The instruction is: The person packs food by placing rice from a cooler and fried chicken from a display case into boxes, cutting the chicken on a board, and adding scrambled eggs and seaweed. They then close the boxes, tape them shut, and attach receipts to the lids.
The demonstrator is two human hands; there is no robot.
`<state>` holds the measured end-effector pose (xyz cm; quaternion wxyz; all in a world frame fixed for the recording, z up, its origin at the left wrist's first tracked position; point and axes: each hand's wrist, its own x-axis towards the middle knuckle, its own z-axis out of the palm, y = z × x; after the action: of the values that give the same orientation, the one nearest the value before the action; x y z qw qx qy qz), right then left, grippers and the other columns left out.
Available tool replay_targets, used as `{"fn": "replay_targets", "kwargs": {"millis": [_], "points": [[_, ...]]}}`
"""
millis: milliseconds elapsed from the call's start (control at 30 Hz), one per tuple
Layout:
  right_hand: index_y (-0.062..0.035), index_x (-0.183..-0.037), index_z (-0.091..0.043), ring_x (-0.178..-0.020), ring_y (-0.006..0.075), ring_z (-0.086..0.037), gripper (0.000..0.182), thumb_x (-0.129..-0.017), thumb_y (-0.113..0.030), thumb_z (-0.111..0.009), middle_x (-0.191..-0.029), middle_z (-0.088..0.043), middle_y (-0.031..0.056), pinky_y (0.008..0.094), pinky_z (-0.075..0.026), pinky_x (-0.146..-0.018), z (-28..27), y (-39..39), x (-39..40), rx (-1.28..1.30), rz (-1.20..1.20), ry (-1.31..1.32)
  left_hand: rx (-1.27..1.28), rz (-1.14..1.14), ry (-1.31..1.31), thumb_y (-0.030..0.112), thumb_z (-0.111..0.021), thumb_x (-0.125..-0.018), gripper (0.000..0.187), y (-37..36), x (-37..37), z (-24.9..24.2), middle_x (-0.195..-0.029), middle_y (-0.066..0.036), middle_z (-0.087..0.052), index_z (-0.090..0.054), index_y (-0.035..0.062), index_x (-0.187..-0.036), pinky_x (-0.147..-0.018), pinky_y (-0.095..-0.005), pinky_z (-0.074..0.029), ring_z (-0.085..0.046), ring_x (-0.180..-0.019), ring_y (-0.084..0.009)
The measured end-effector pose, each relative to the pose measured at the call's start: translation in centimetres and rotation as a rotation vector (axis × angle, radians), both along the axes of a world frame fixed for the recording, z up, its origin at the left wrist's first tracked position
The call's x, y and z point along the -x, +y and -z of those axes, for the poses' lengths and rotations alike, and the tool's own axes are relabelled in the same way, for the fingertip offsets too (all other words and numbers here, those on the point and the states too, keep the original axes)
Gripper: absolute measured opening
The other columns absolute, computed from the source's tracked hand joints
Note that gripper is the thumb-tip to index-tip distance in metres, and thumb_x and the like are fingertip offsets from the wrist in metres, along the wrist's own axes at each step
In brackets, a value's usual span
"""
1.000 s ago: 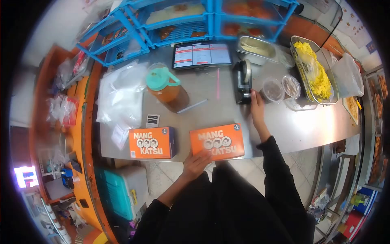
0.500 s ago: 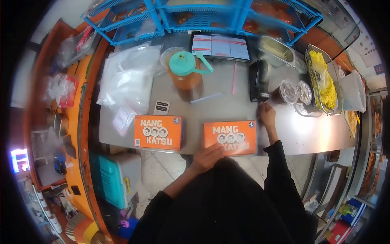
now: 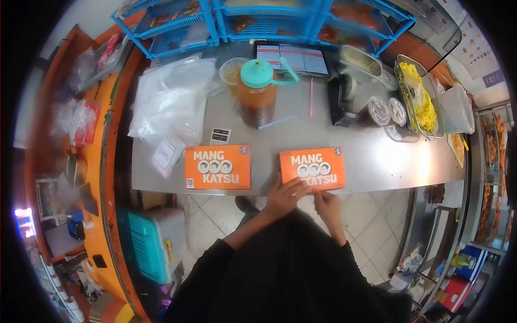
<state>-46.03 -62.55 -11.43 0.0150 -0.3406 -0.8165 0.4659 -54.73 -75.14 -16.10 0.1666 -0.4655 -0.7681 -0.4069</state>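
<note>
An orange MANG KATSU takeout box [image 3: 334, 156] lies at the counter's front edge. My left hand [image 3: 284, 199] holds its front-left corner, thumb along the left side and fingers across the front of the lid. Just in front of the same box, my right hand [image 3: 327, 210] is closed in a pinch, its fingertips close to the left ones. Whatever it pinches is too small to make out. To the left, a second, matching takeout box [image 3: 218, 180] stands apart from both hands. A black tape dispenser [image 3: 338, 102] sits behind the right box.
On the steel counter [image 3: 258, 145] are a teal-lidded pitcher [image 3: 257, 97], clear plastic bags [image 3: 169, 102], a pink straw [image 3: 311, 97] and a tablet [image 3: 291, 58]. Lidded cups [image 3: 377, 111] and a tray of shredded yellow food [image 3: 423, 107] stand at right. Blue racks [image 3: 264, 35] rise behind.
My right hand has come from beside the tape dispenser down to the front edge of the right box. My left hand stays on that box. The view has shifted slightly.
</note>
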Motion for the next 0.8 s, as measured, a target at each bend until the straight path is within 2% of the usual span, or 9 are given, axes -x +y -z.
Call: {"fn": "replay_targets", "kwargs": {"millis": [167, 233, 300, 400, 500, 567, 667, 733, 800], "points": [[-0.0001, -0.069, -0.059, -0.043, 0.0172, -0.054, 0.023, -0.081, -0.019, -0.055, -0.053, -0.056, 0.0093, 0.0279, -0.040, -0.043, 3.7, 0.2, -1.2, -0.082, -0.058, 0.274, 0.112, 0.011, 0.088, 0.019, -0.056, -0.070, 0.031, -0.1, -0.1, -0.3, -0.096, 0.000, -0.056, -0.059, 0.0164, -0.101, -0.091, -0.0488, -0.035, -0.050, -0.099, -0.0148], [0.0008, -0.067, -0.058, -0.045, 0.0165, -0.054, 0.022, -0.082, -0.014, -0.052, -0.052, -0.055, 0.0094, 0.0279, -0.041, -0.045, 4.4, 1.1, -1.5, -0.208, -0.146, 0.218, 0.208, 0.024, 0.070, 0.016, -0.056, -0.072, 0.033, -0.1, -0.3, -0.6, -0.095, 0.000, -0.056, -0.057, 0.0143, -0.105, -0.092, -0.0454, -0.034, -0.050, -0.100, -0.0149], [0.0005, -0.066, -0.058, -0.046, 0.0199, -0.055, 0.019, -0.079, -0.013, -0.055, -0.053, -0.055, 0.0112, 0.0286, -0.041, -0.046, 5.7, 1.6, -1.9, -0.679, -0.268, 0.082, 0.274, 0.035, 0.030, 0.017, -0.056, -0.072, 0.034, -0.1, -0.8, -1.2, -0.098, -0.001, -0.054, -0.057, 0.0144, -0.105, -0.093, -0.0490, -0.031, -0.046, -0.103, -0.0156], [-0.0020, -0.064, -0.059, -0.043, 0.0249, -0.051, 0.019, -0.076, -0.017, -0.060, -0.051, -0.053, 0.0084, 0.0303, -0.040, -0.044, 1.5, 3.5, -2.3, -0.428, -0.360, 0.186, 0.371, 0.045, -0.053, 0.019, -0.058, -0.071, 0.037, -0.2, -0.9, -2.6, -0.102, -0.003, -0.050, -0.056, 0.0143, -0.107, -0.094, -0.0558, -0.024, -0.041, -0.109, -0.0173], [-0.0021, -0.073, -0.060, -0.051, 0.0265, -0.053, 0.010, -0.076, -0.011, -0.057, -0.062, -0.057, 0.0107, 0.0308, -0.043, -0.050, -6.3, 3.6, 3.7, -0.230, -0.350, 0.295, 0.376, 0.144, -0.256, 0.025, -0.064, -0.067, 0.053, -2.1, 1.2, -3.7, -0.111, -0.007, -0.045, -0.049, 0.0132, -0.116, -0.094, -0.0607, -0.017, -0.036, -0.114, -0.0232], [-0.0022, -0.082, -0.060, -0.064, 0.0283, -0.056, 0.010, -0.075, -0.008, -0.056, -0.077, -0.059, 0.0134, 0.0334, -0.044, -0.059, -8.0, 0.6, 11.0, -0.200, -0.612, 0.482, 0.401, 0.160, -0.235, 0.030, -0.068, -0.062, 0.069, -5.6, 6.0, -7.2, -0.121, -0.014, -0.037, -0.040, 0.0138, -0.123, -0.096, -0.0597, -0.014, -0.031, -0.118, -0.0294], [-0.0031, -0.096, -0.055, -0.080, 0.0320, -0.055, 0.025, -0.073, -0.011, -0.056, -0.084, -0.057, 0.0148, 0.0380, -0.045, -0.069, -3.0, -4.6, 21.7, -0.185, -1.002, 0.399, 0.603, -0.049, -0.291, 0.036, -0.072, -0.055, 0.086, -9.7, 10.0, -7.4, -0.127, -0.021, -0.027, -0.031, 0.0125, -0.127, -0.096, -0.0590, -0.012, -0.026, -0.120, -0.0345], [-0.0041, -0.101, -0.052, -0.084, 0.0336, -0.055, 0.033, -0.071, -0.017, -0.060, -0.091, -0.055, 0.0171, 0.0395, -0.045, -0.071, 1.0, -7.9, 26.6, -0.427, -1.033, 0.330, 0.658, -0.004, -0.151, 0.037, -0.074, -0.049, 0.093, -10.9, 11.7, -5.5, -0.124, -0.022, -0.029, -0.031, 0.0099, -0.127, -0.097, -0.0564, -0.013, -0.025, -0.119, -0.0359], [-0.0047, -0.101, -0.052, -0.085, 0.0344, -0.054, 0.036, -0.070, -0.021, -0.062, -0.094, -0.053, 0.0180, 0.0399, -0.045, -0.072, 3.0, -9.0, 28.7, -0.489, -1.066, 0.201, 0.642, 0.024, -0.161, 0.036, -0.074, -0.047, 0.094, -11.1, 11.9, -5.9, -0.122, -0.021, -0.030, -0.032, 0.0090, -0.126, -0.098, -0.0551, -0.014, -0.025, -0.118, -0.0361]]}}
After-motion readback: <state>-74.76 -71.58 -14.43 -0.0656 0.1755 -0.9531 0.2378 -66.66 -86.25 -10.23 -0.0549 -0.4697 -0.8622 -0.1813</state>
